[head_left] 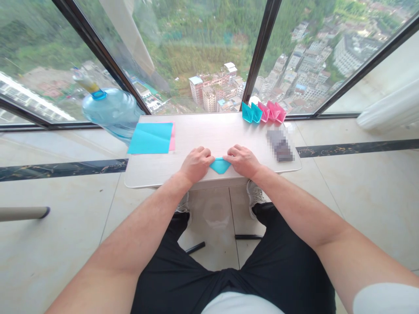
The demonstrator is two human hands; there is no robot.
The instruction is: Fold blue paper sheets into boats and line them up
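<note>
A small folded piece of blue paper [220, 165] lies at the near edge of the white table, its pointed side toward me. My left hand [197, 163] pinches its left corner with fingers curled in. At the opposite corner, my right hand [241, 160] grips the paper in the same way. Part of each corner is hidden under the fingers. Left of my hands are flat blue sheets [150, 138] with a pink sheet [172, 136] showing beneath. Folded blue paper shapes [252, 113] and folded pink paper shapes [271, 112] stand at the back right.
The low white table [147, 174] stands against large windows. A blurred-out flat object [280, 145] lies on its right side. A big blue water bottle [111, 109] is at the left, behind the table. Black table legs [195, 247] show on the tiled floor near my shoes [256, 196].
</note>
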